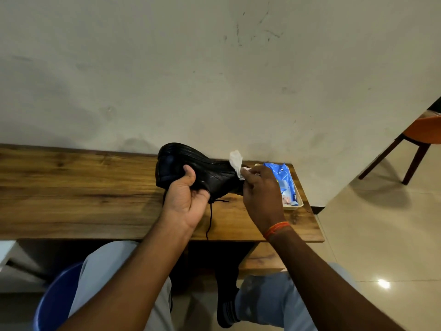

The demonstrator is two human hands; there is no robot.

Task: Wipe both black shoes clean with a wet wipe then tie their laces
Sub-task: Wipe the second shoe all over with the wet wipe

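A black shoe (210, 172) is held up above the wooden table (71, 187), turned on its side with the ribbed sole facing the wall. My left hand (187, 199) grips it at one end, thumb on the upper. A black lace (211, 218) hangs loose from the shoe down to the table's front edge. My right hand (260, 189) pinches a crumpled white wet wipe (236, 162) against the shoe's other end. Only this one shoe is in view.
A blue pack of wet wipes (284, 180) lies in a small white tray (299, 203) at the table's right end, just behind my right hand. A wall rises right behind the table. An orange chair (415, 139) stands at right. A blue bucket (55, 299) sits at lower left.
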